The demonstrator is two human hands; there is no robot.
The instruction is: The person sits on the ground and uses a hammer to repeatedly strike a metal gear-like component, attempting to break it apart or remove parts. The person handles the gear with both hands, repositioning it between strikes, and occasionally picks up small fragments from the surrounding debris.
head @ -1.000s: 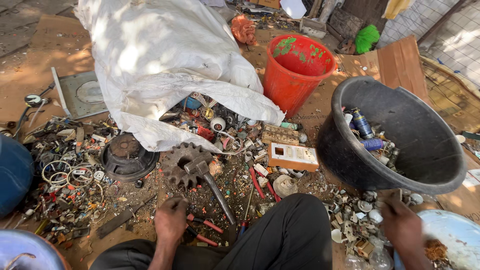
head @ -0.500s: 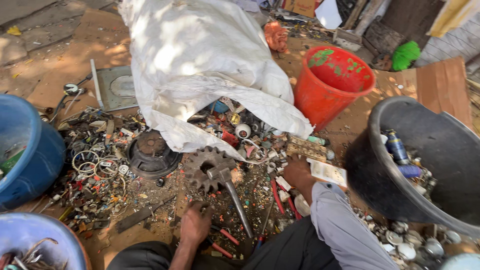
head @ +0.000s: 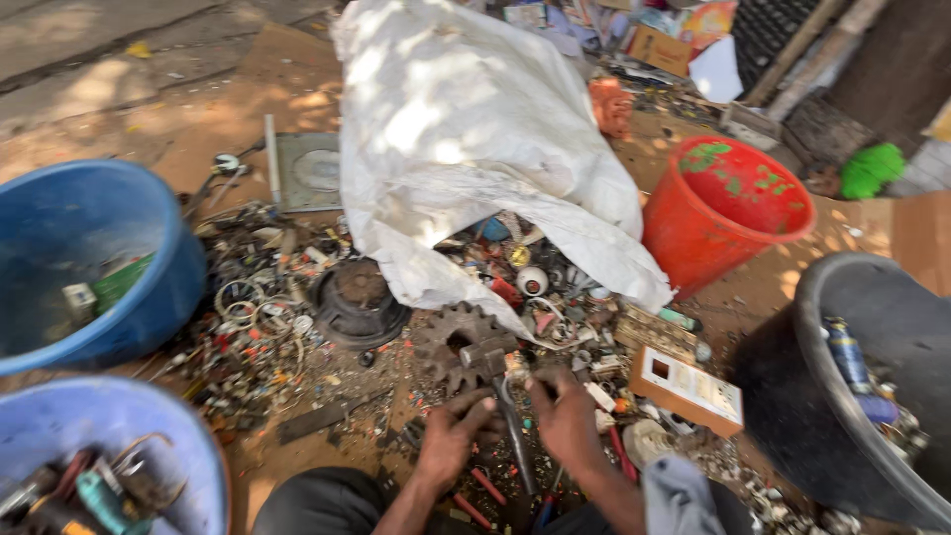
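I see my left hand [head: 451, 436] and right hand [head: 565, 416] down in the scrap, on either side of a hammer [head: 500, 396] beside a rusty gear [head: 451, 342]. A white sack [head: 466, 129] spills parts above them, between a blue tub [head: 89, 258] and a red bucket [head: 728, 213].

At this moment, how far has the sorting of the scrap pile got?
Partly done: the blue tubs and the black tub already hold sorted bits, while the red bucket looks nearly bare. In hand: the left hand and right hand are both at the hammer beside the rusty gear. Left: a wide scatter of small scrap and a white sack with pieces spilling from its mouth.
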